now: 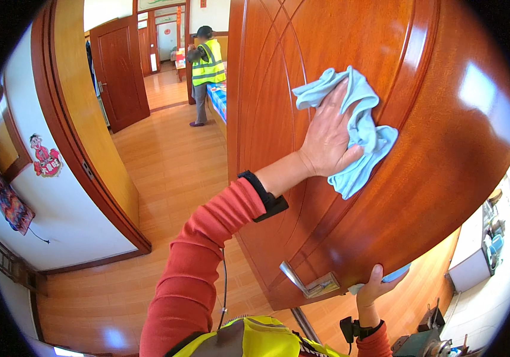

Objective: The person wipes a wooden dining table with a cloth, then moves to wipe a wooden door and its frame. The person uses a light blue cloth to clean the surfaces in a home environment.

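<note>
A light blue cloth (369, 138) lies bunched against the reddish-brown wooden door (338, 35). My left hand (329, 134) presses it to the panel, with folds of cloth draped over and around the fingers. Lower down, my right hand (375, 290) is at the door's edge, right of the metal lever handle (308, 282). Its thumb points up, and its fingers hold a light blue piece (398, 273) that looks like cloth, mostly hidden by hand and door. Both wrists wear black straps.
A person in a yellow safety vest (208, 62) stands beside a bed (217, 98) in the room beyond. Another brown door (121, 71) stands ajar there. A door frame (79, 137) and white wall are on the left. A white cabinet (472, 262) is at right.
</note>
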Available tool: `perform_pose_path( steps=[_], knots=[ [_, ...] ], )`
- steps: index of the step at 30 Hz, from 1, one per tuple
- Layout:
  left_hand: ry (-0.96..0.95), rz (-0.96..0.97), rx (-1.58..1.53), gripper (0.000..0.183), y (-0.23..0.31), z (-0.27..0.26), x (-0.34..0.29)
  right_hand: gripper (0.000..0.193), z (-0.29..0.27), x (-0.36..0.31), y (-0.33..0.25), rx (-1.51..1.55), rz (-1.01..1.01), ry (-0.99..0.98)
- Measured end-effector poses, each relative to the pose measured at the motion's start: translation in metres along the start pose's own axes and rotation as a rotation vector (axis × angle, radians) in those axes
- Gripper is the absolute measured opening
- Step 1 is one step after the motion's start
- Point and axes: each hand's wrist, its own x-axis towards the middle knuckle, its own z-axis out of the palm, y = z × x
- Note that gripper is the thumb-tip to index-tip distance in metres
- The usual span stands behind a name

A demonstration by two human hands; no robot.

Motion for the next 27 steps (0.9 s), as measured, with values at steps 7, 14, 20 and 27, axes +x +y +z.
perform_pose_path(
  steps=[7,14,20,27],
  knots=[
    [0.028,-0.02,0.034,0.072,-0.037,-0.009,0.058,0.084,0.002,-0.001,-0.006,0.058,0.012,-0.022],
    [0.186,0.041,0.046,0.046,-0.077,-0.006,0.061,0.097,-0.001,-0.006,0.0,0.015,0.008,0.052],
    [0.221,-0.164,0.034,0.035,-0.109,0.011,-0.016,0.098,0.0,-0.008,-0.002,0.084,0.012,0.03],
    [-0.061,-0.452,-0.012,0.046,-0.081,0.031,-0.158,0.085,0.002,-0.006,-0.004,0.06,-0.031,0.044]
  ],
)
